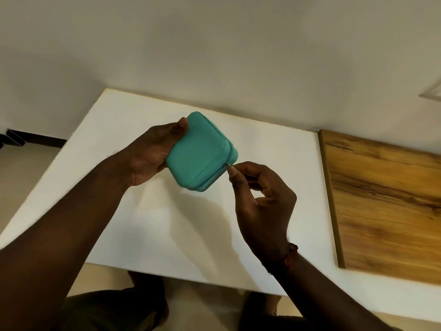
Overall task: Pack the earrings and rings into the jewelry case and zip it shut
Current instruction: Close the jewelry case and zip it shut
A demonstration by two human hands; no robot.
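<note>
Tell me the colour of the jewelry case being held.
Teal green all over; the jewelry case shows best in the head view.

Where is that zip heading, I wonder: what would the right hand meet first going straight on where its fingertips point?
The jewelry case: the right hand pinches the zipper pull, fingertips aimed at the case's zippered side, so it would likely press into that side at once.

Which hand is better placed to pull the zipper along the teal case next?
The right hand: its fingertips pinch the zipper pull at the case's edge. The left hand grips the jewelry case above the white table and should likely just steady it.
</note>
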